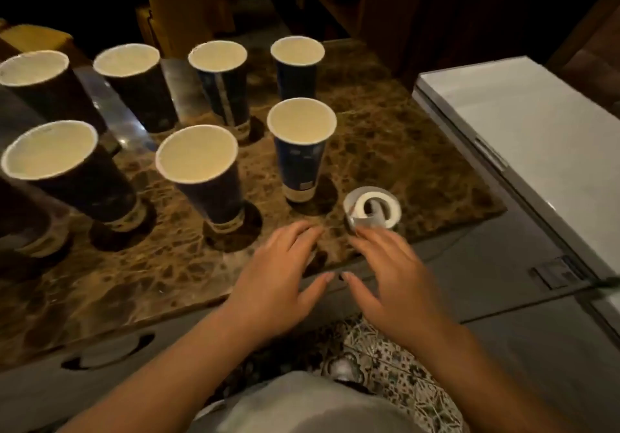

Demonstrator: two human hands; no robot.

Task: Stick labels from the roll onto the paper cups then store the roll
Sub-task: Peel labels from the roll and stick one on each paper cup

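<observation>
The paper cups are dark blue outside, cream inside, with white rims. The label roll is white. The bench is brown marble with dark veining. The floor shows ornate white-and-dark patterned tiles.

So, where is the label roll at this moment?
In the head view the roll lies flat on the marble top, near its front right edge, just right of the nearest cup and just beyond the right hand's fingertips.

Dim, warm light from overhead; background beyond the paper cups near black. Round shadows pool at cup bases. Motion blur softens both hands; wide-angle bowing at edges.
</observation>
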